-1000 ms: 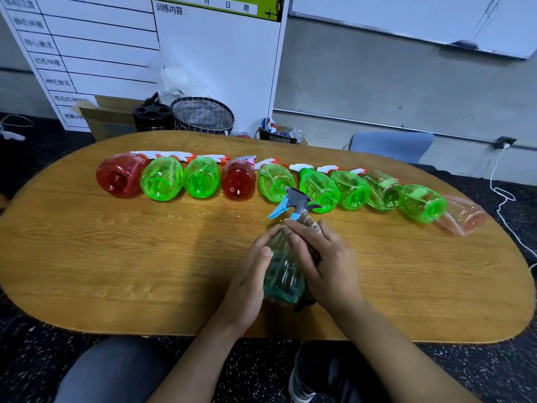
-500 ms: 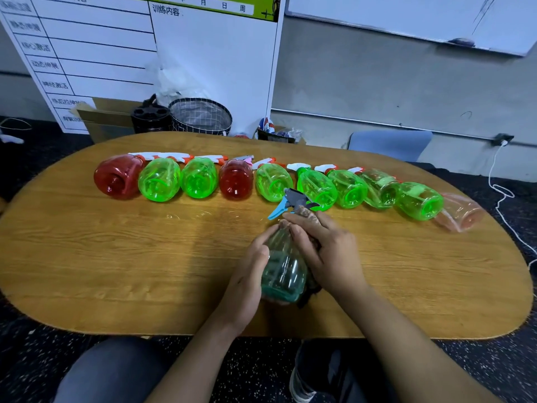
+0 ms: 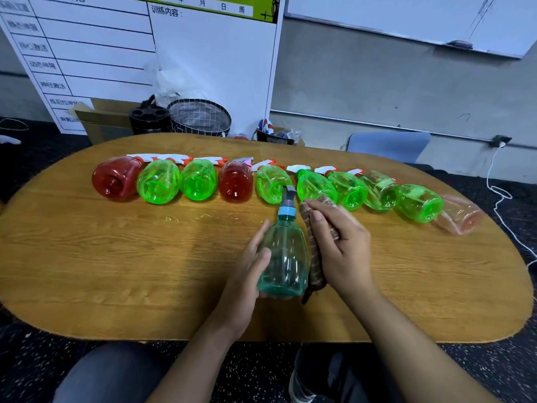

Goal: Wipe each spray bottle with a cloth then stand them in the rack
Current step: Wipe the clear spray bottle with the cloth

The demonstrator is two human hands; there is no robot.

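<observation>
Teal spray bottle (image 3: 283, 258) cradled upright in left hand (image 3: 247, 274), fingers wrapped around its side. Brown cloth (image 3: 312, 248) pressed against bottle's right flank, gripped by right hand (image 3: 341, 251).

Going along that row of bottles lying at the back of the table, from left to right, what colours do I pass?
Red bottle → green → green → red → green → green → green → paler green → green → pale pink bottle.
</observation>
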